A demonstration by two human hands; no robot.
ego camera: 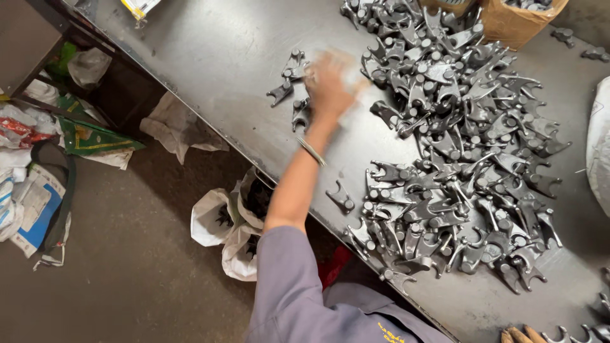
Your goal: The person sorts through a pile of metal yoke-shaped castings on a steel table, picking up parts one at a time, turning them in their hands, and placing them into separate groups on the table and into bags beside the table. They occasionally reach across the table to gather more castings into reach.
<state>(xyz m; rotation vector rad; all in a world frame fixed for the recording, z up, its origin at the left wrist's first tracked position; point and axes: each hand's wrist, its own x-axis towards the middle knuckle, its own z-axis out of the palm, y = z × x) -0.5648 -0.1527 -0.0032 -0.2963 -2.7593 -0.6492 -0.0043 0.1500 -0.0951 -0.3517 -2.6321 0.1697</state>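
A big heap of dark grey forged metal fork parts covers the right half of a dark metal table. My left hand reaches out over the table, blurred by motion, between the heap and a small separate group of the same parts. Whether it holds a part cannot be told. A thin bangle sits on that wrist, and one single part lies by the forearm. Only fingertips of my right hand show at the bottom edge, next to a few more parts.
A brown cardboard box holding parts stands at the table's far end. A white sack lies at the right edge. On the floor below the table edge are white bags with dark parts, crumpled cloth and printed sacks.
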